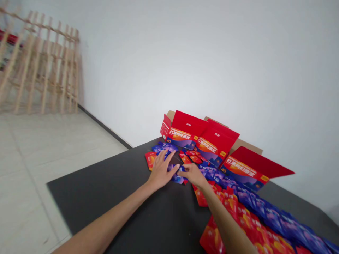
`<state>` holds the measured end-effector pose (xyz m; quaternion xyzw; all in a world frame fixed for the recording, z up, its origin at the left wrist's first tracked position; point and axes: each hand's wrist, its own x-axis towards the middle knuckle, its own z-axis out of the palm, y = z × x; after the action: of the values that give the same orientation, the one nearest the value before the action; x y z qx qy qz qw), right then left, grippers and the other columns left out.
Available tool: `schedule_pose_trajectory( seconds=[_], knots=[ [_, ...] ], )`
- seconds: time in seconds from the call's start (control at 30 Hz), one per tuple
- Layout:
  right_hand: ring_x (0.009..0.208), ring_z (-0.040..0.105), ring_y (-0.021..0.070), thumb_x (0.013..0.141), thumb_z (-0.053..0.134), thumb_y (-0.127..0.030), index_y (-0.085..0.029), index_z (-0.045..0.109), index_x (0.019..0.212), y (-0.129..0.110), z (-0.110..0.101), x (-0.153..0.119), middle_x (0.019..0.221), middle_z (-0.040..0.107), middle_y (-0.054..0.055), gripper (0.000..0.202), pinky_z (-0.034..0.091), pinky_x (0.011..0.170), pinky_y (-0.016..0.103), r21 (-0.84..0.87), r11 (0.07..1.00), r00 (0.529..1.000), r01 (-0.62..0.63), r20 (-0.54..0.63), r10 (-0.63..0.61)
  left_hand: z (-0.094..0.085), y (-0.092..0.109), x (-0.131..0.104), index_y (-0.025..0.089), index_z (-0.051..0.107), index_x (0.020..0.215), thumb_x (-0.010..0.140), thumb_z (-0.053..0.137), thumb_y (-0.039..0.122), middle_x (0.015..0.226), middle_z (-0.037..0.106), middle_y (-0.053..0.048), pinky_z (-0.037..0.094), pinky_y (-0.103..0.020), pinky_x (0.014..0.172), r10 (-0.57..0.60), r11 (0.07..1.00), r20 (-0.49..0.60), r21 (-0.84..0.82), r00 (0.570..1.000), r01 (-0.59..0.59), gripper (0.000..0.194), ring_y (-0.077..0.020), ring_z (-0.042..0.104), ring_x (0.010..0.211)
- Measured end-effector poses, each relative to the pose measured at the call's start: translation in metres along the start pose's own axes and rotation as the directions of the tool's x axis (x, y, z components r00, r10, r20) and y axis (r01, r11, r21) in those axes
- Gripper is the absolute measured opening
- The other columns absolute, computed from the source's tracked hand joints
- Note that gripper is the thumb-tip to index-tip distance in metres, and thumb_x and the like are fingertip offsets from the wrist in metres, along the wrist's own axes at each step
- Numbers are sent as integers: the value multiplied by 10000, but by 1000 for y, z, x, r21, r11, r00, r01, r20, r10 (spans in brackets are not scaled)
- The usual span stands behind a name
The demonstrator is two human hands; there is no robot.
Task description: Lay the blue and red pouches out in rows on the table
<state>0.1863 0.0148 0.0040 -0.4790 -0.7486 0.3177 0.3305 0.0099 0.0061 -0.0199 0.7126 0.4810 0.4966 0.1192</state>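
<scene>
My left hand (pixel 161 169) lies flat with fingers spread on the dark table (pixel 111 190), over a few blue and purple sachets (pixel 177 179). My right hand (pixel 192 174) is beside it, fingertips pinching one blue sachet at the edge of that small pile. Red sachets (pixel 150 158) and more blue ones (pixel 165 146) lie just beyond my hands. Three open red cartons (pixel 185 132) with orange and blue fronts stand behind them.
A long spread of red sachets (pixel 246 225) and blue sachets (pixel 275 215) runs along the table to the right. Brown cardboard (pixel 246 144) stands behind the cartons against a white wall. A wooden lattice frame (pixel 39 67) leans at the far left on a tiled floor.
</scene>
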Motion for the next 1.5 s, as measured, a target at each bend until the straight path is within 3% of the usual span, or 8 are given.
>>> schedule_pose_trajectory(
  seconds=[0.1, 0.23, 0.33, 0.43, 0.67, 1.03, 1.27, 1.5],
  knots=[
    [620, 498, 125, 757, 681, -352, -137, 646, 680, -15, -30, -31, 643, 544, -22, 231, 364, 572, 174, -34, 987, 983, 155, 102, -151, -3, 19, -7, 244, 664, 1050, 837, 517, 469, 1179, 620, -47, 374, -399, 1051, 183, 975, 261, -174, 948, -141, 343, -230, 526, 1140],
    [603, 483, 127, 772, 696, -431, -128, 610, 701, -29, -34, -59, 674, 551, 1, 323, 380, 565, 188, 165, 972, 986, 166, -20, -165, 0, 37, -17, 148, 696, 912, 849, 480, 493, 819, 700, -13, 483, -216, 711, 161, 883, 465, -462, 870, 83, 411, -157, 616, 759],
    [592, 462, 119, 829, 639, -474, -140, 549, 738, -27, -14, -71, 686, 525, 1, 357, 385, 574, 195, 396, 895, 962, 204, -252, -108, 1, 46, -24, 143, 684, 947, 831, 523, 477, 847, 700, -13, 459, -193, 661, 53, 812, 438, -543, 897, 217, 388, -151, 604, 746],
    [571, 423, 105, 887, 582, -446, -150, 475, 713, -22, 5, -78, 639, 455, -19, 360, 337, 541, 178, 386, 893, 924, 229, -375, -75, 1, 53, -29, 156, 672, 981, 838, 520, 453, 869, 694, -14, 452, -194, 674, -47, 750, 381, -598, 924, 284, 363, -150, 590, 766],
    [573, 362, 104, 970, 438, -439, -150, 433, 690, -14, 13, -83, 633, 379, -22, 403, 285, 520, 184, 161, 966, 916, 202, -381, -128, 5, 52, -32, 125, 646, 776, 805, 562, 463, 675, 614, 20, 412, -179, 603, -61, 673, 505, -616, 861, 409, 349, -103, 513, 629],
    [720, 473, 139, 887, 580, -423, -159, 524, 889, -16, 23, -85, 820, 508, 10, 270, 404, 648, 198, 474, 856, 970, 208, -214, -117, 11, 48, -35, 137, 542, 636, 827, 460, 531, 543, 477, 53, 317, -163, 486, -171, 685, 449, -585, 877, 433, 445, -73, 410, 520],
    [621, 419, 123, 952, 437, -517, -147, 459, 714, -10, 27, -86, 672, 434, -3, 441, 357, 552, 186, 401, 900, 931, 170, -364, -14, 12, 46, -37, 138, 546, 648, 847, 435, 516, 580, 498, 40, 334, -178, 546, -49, 795, 484, -511, 874, 328, 442, -81, 416, 554],
    [690, 449, 128, 893, 573, -436, -150, 511, 852, -10, 22, -87, 768, 471, 3, 296, 397, 621, 186, 425, 882, 961, 203, -259, -97, 10, 47, -37, 149, 510, 609, 840, 431, 519, 568, 472, 38, 317, -174, 523, -77, 819, 429, -487, 900, 303, 444, -85, 403, 557]
  ],
)
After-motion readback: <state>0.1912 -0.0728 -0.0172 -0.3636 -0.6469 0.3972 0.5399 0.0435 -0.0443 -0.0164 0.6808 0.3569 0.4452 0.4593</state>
